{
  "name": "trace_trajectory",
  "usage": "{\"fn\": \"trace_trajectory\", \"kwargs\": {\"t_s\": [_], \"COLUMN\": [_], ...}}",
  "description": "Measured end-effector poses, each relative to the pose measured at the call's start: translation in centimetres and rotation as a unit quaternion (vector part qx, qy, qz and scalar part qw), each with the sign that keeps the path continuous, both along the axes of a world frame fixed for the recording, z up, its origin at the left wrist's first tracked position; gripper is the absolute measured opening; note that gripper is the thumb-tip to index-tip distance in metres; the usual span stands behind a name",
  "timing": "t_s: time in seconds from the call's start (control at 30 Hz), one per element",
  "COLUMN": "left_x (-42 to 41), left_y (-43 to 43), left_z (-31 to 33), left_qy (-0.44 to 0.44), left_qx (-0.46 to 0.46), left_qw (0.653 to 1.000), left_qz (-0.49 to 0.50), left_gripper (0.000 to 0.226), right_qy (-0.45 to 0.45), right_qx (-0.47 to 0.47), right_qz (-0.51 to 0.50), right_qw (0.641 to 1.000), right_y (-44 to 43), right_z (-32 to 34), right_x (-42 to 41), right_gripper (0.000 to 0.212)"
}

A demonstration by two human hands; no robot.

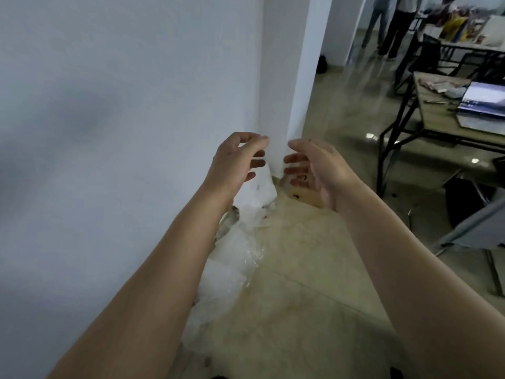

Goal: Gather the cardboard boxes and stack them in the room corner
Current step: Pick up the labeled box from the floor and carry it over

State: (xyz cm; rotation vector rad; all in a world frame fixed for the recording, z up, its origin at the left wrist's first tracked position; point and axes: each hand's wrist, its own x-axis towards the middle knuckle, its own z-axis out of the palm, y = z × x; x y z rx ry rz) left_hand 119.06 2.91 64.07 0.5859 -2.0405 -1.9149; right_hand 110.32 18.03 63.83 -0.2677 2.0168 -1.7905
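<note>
Both arms are stretched out toward the middle of the frame, palms facing each other with a gap between them. The left hand (237,157) has its fingers curled loosely, thumb on top, nothing in it. The right hand (317,166) is the same deal: fingers spread and half bent, wide apart, holding nothing and touching nothing as far as I can see.

The only box (306,195) in sight sits on the floor (300,269) just right of centre, tucked against the foot of the white pillar (289,64). Most of it is hidden behind the right hand, so only a brown strip with some dark red marks shows. It looks like it lies flat with its long side running from the pillar's base toward the lower right, but honestly that's hard to call with so little showing.

Crumpled clear plastic (232,269) trails along the base of the wall (109,105) from the bottom centre up to the pillar, passing under the left forearm. A table (431,116) with black legs stands at the right edge, well apart from the hands, and two people's legs (388,26) show at the upper right.
</note>
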Motion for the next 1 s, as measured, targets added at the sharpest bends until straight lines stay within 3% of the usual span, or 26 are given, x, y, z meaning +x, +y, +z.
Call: {"fn": "trace_trajectory", "kwargs": {"t_s": [0.33,0.53,0.87,1.0], "left_x": [-19.3,-32.9,-47.6,-52.2], "left_y": [-0.1,-3.2,-5.9,-6.1], "left_z": [-3.1,-4.9,-7.4,-8.5], "left_qy": [-0.019,-0.05,-0.09,-0.113], "left_qx": [0.013,0.017,0.001,0.011], "left_qw": [0.997,0.992,0.984,0.982], "left_qz": [-0.073,-0.116,-0.153,-0.15], "left_gripper": [0.023,0.014,0.015,0.016], "right_qy": [-0.009,-0.019,-0.075,-0.095], "right_qx": [0.016,0.077,0.096,0.097], "right_qz": [-0.088,-0.182,-0.214,-0.204], "right_qw": [0.996,0.98,0.969,0.97], "right_y": [1.0,0.0,-1.5,-2.0], "right_z": [-3.4,-4.9,-8.5,-10.3], "right_x": [-16.5,-27.7,-41.5,-47.2], "right_gripper": [0.017,0.032,0.02,0.034]}}
